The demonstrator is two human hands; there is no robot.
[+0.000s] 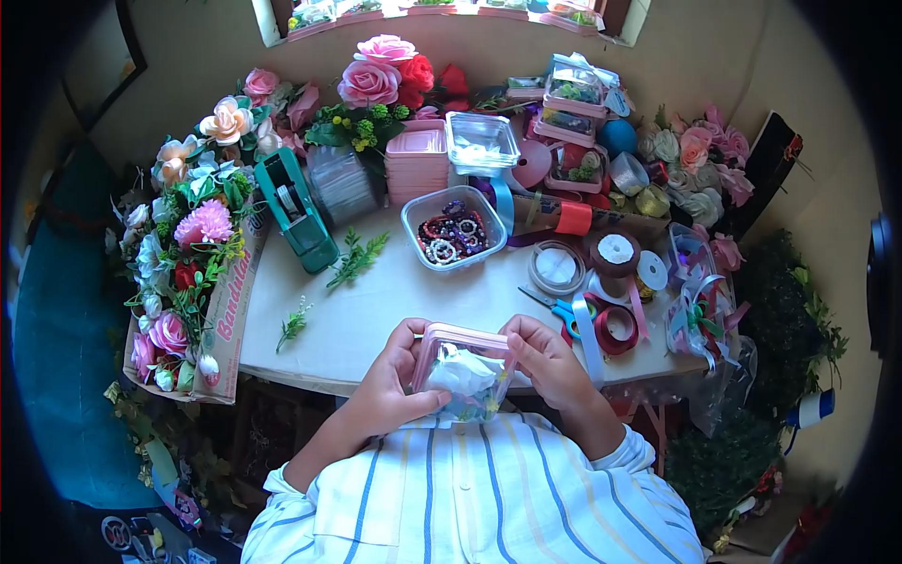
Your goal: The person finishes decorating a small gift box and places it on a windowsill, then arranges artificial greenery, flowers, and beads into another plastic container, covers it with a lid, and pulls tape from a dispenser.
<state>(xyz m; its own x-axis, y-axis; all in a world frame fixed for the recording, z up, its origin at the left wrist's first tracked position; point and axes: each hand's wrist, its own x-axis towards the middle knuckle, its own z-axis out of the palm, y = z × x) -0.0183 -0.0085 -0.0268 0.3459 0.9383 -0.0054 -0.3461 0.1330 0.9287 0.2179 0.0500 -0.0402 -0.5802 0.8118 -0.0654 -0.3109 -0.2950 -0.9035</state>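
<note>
A small clear plastic box [467,371] with a pink rim is held up at the table's front edge, close to my striped shirt. White and some greenish contents show through its clear side. My left hand [399,381] grips the box's left side, the thumb lying across its front. On the right, my right hand [548,360] pinches the upper corner of the same box between thumb and fingers. Beyond the box stands an open clear tub [413,235] of beaded bracelets. Blue-handled scissors [564,313] lie to the right, near my right hand.
A green tape dispenser [299,211], stacked pink trays [416,164] and clear lidded boxes [575,94] stand toward the back. Ribbon spools [615,329] crowd the right side. A cardboard box [230,315] of artificial flowers lines the left edge. Green sprigs [357,258] lie on the table.
</note>
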